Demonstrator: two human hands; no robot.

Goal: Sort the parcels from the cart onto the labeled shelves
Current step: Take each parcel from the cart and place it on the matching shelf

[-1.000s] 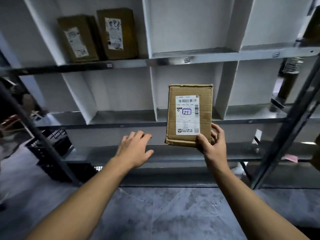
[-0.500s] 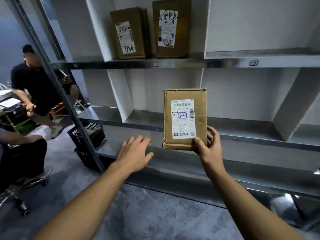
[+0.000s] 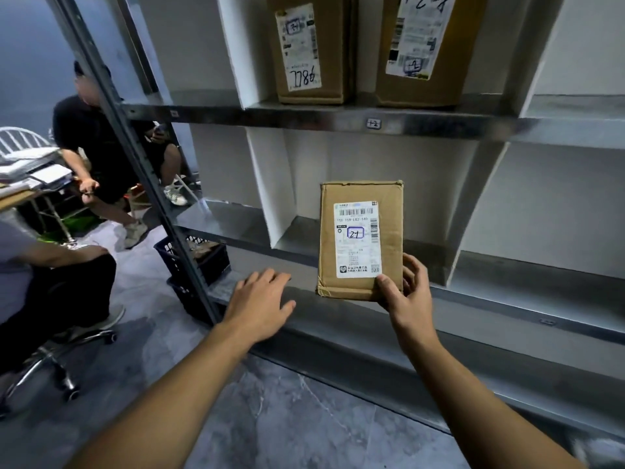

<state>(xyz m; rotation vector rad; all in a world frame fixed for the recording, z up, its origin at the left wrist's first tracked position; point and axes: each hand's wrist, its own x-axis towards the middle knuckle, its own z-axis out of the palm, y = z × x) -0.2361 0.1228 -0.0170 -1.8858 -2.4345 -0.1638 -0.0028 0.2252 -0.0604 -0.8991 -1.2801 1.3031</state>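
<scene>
Parcel upright above right grip

Parcel showing brown cardboard w/ white label, blue-boxed no.; shelves showing grey metal; crate showing dark-blue lattice.

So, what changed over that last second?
Mostly the view: the head turned left and neared the grey metal shelves, so the two upright brown cardboard boxes now stand above the flat brown cardboard parcel, and seated people appeared. Unchanged: right hand holding the parcel's lower corner, left hand open, empty.
</scene>
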